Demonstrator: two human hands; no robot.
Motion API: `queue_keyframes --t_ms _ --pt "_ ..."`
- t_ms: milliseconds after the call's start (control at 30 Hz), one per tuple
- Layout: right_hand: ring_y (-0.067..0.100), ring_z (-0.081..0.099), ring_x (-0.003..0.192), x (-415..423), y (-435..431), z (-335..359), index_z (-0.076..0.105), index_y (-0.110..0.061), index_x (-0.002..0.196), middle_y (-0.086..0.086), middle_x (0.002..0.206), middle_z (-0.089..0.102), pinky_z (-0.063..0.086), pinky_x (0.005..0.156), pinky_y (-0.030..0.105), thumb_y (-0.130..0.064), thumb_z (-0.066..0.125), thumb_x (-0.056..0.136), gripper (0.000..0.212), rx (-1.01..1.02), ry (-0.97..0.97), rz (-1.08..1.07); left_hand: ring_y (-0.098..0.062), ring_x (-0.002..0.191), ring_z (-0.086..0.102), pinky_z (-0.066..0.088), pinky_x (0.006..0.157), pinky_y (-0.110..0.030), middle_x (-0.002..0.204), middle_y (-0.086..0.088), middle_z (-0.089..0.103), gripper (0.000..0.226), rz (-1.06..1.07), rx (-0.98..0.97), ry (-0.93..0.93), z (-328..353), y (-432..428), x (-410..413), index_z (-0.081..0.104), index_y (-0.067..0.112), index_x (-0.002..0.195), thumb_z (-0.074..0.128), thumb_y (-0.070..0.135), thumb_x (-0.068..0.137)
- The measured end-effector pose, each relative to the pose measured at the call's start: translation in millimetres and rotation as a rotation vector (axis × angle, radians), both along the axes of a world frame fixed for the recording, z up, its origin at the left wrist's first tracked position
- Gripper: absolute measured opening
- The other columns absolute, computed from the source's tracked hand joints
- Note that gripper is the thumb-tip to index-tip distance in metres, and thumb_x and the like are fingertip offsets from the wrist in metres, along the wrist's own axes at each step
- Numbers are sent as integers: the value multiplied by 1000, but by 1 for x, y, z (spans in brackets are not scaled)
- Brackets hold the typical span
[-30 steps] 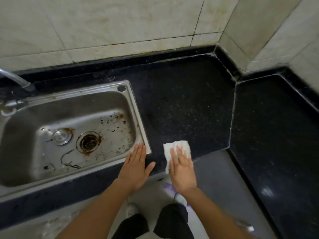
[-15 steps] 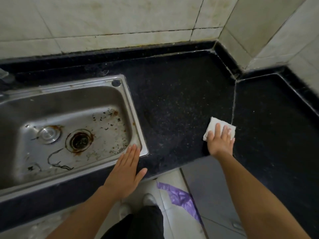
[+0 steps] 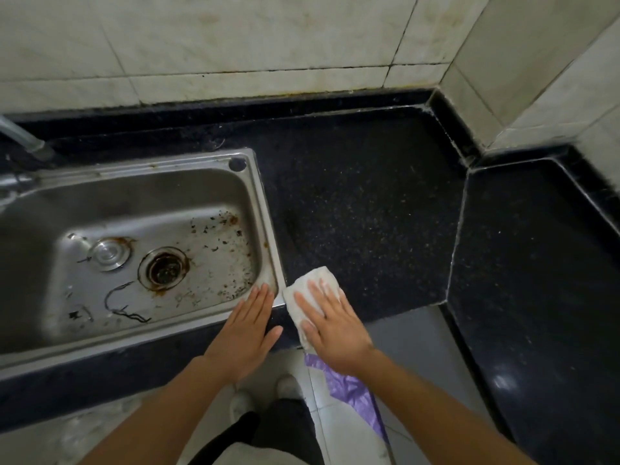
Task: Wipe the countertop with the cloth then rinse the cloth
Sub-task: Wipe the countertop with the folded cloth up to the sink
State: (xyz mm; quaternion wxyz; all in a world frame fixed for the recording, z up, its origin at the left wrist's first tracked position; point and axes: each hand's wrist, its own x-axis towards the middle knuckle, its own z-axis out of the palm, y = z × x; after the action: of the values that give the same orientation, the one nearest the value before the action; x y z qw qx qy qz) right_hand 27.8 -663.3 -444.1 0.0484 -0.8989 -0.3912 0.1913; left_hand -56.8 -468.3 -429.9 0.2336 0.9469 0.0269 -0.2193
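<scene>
A white cloth (image 3: pixel 310 285) lies on the black speckled countertop (image 3: pixel 362 209), near its front edge and right beside the sink's corner. My right hand (image 3: pixel 330 325) presses flat on the cloth, fingers spread, covering most of it. My left hand (image 3: pixel 246 325) rests flat and holds nothing, its fingertips on the front right corner of the steel sink (image 3: pixel 265 209). The sink's basin is stained, with dark debris around the drain (image 3: pixel 163 268).
A tap spout (image 3: pixel 23 137) enters at the far left above the sink. Tiled walls close the back and right corner. A second dark counter section (image 3: pixel 536 263) runs along the right. A purple plastic bag (image 3: pixel 352 394) lies on the floor tiles below.
My right hand has swept the cloth left along the counter's front edge, from the seam between the counter slabs back to the sink's corner. My left hand stayed on the sink rim.
</scene>
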Motion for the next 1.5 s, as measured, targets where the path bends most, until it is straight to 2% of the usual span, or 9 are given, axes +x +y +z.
queue_keyframes --t_ms 100,167,567,933,1000,1100,1300,1400,1500 --pt "15 -11 146 44 -7 -4 3 -34 151 -6 159 -5 -14 117 32 -48 7 100 53 -7 -33 269 -3 133 -36 -21 109 -21 148 8 -33 100 18 -14 -8 1 1 -2 -27 23 140 -36 75 56" --pt "14 -11 146 74 3 -3 0 -37 150 -6 160 -6 -15 116 31 -47 11 100 52 -36 -49 303 -1 131 -37 -23 107 -18 148 11 -34 87 47 -19 -25 0 -1 -2 -27 25 140 -29 71 65" --pt "18 -22 144 178 125 -1 -11 -31 151 -1 158 -21 -14 117 41 -43 7 103 53 -107 56 -32 -1 135 -34 -29 102 -13 150 13 -29 62 184 -37 -40 1 -13 2 -21 28 143 4 55 92" --pt "19 -10 147 70 64 1 -2 -26 153 2 161 -9 -11 117 39 -43 5 100 56 -6 21 2 -4 137 -30 -19 109 -21 151 11 -26 70 210 -60 20 9 -16 5 -15 24 148 3 55 88" --pt "19 -4 148 42 43 0 6 -23 153 2 161 0 -6 119 40 -45 -1 93 64 72 45 12 -4 137 -29 -19 110 -22 151 10 -26 68 207 -62 21 8 -16 4 -14 23 149 4 54 91" --pt "18 7 148 6 15 -6 20 -21 152 3 159 16 9 120 44 -41 14 100 56 129 66 24 -3 137 -30 -19 109 -21 152 10 -26 68 189 -73 16 7 -14 2 -15 23 148 4 56 92" --pt "14 25 143 28 -37 0 31 -26 148 -4 155 27 11 118 31 -43 12 103 52 26 -17 281 -4 137 -27 -17 109 -20 151 9 -25 85 86 -46 9 11 15 -20 -13 21 148 -9 66 76" --pt "17 12 147 45 -42 1 8 -28 151 -3 159 9 2 117 30 -52 0 95 62 -21 -80 -158 -5 138 -26 -15 110 -21 154 6 -23 92 56 -18 11 6 43 -38 -13 20 149 -15 71 72" --pt "21 -3 148 26 -4 5 4 -23 153 4 161 -1 0 118 40 -37 14 103 53 -55 -29 -724 -6 140 -22 -11 114 -24 157 3 -19 101 32 8 5 4 66 -48 -11 18 150 -22 75 67"
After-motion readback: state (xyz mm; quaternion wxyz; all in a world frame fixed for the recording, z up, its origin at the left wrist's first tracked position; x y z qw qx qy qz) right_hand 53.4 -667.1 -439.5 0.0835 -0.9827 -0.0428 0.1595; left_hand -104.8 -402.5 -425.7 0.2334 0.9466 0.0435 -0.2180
